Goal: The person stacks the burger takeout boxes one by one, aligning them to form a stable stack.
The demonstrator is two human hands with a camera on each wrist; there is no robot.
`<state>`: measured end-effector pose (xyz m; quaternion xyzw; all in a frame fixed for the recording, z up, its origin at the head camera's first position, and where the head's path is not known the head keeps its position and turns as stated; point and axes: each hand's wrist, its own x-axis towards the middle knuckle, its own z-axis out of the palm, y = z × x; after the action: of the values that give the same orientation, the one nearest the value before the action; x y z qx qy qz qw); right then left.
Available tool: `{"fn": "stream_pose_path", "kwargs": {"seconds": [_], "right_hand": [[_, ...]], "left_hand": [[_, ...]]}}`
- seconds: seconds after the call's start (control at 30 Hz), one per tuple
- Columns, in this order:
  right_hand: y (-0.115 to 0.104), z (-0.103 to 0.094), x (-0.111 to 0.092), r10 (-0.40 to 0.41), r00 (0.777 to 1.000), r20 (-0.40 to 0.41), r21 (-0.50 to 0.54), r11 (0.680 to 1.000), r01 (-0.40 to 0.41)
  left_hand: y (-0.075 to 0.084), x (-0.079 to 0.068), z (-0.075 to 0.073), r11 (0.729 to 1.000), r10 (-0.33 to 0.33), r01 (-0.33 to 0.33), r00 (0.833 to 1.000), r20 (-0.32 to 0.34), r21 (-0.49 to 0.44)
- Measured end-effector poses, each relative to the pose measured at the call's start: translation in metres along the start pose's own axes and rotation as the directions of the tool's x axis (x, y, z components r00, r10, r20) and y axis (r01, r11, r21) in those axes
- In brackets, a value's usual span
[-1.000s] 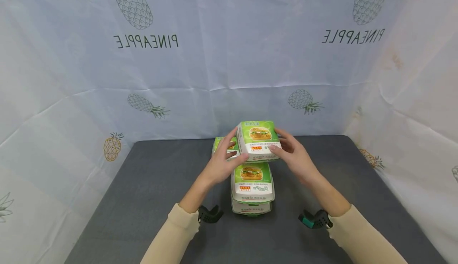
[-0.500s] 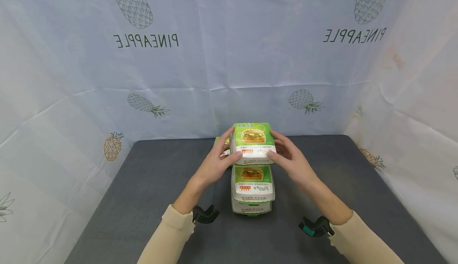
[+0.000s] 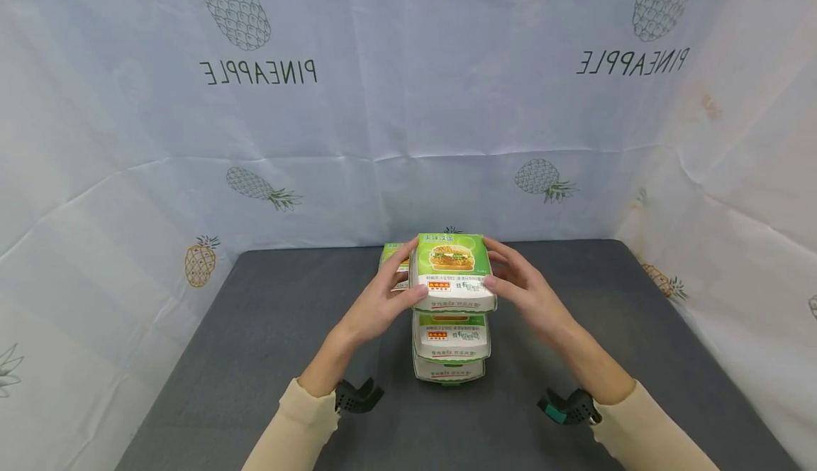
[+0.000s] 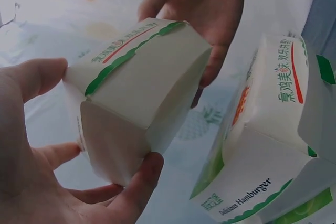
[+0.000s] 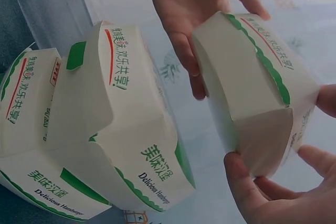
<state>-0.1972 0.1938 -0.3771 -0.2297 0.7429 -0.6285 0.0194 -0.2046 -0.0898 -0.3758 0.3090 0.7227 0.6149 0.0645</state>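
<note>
My left hand and right hand grip a green-and-white paper hamburger box from its two sides, thumbs at the front corners. Its printed lid faces up. Under it stands a stack of matching boxes, an upper one on a lower one. Both wrist views show a gap between the held box and the stack's upper box. Behind my left fingers, another hamburger box is partly hidden.
The boxes are on a dark grey table. A pale cloth printed with pineapples hangs along the back and both sides. Each wrist wears a black camera mount, the left mount and the right mount.
Both hands have carried the held hamburger box left, over the stack, then lowered it. It now covers more of the upper stacked box's lid. The stack has not moved.
</note>
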Motion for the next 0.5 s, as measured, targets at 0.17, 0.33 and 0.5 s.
{"fn": "stream_pose_path", "kwargs": {"seconds": [0.17,0.33,0.5], "right_hand": [[0.004,0.001,-0.005,0.012,1.000,0.010,0.010,1.000,-0.013],[0.006,0.004,-0.010,0.012,1.000,0.011,0.004,1.000,-0.012],[0.008,0.007,-0.015,0.004,1.000,-0.001,-0.034,0.999,-0.004]], "left_hand": [[-0.005,-0.005,0.003,1.000,-0.021,0.021,1.000,-0.008,0.011],[-0.011,-0.010,0.003,0.998,-0.042,0.043,0.999,-0.016,0.035],[-0.014,-0.015,0.004,0.997,-0.031,0.033,0.999,-0.025,0.073]]}}
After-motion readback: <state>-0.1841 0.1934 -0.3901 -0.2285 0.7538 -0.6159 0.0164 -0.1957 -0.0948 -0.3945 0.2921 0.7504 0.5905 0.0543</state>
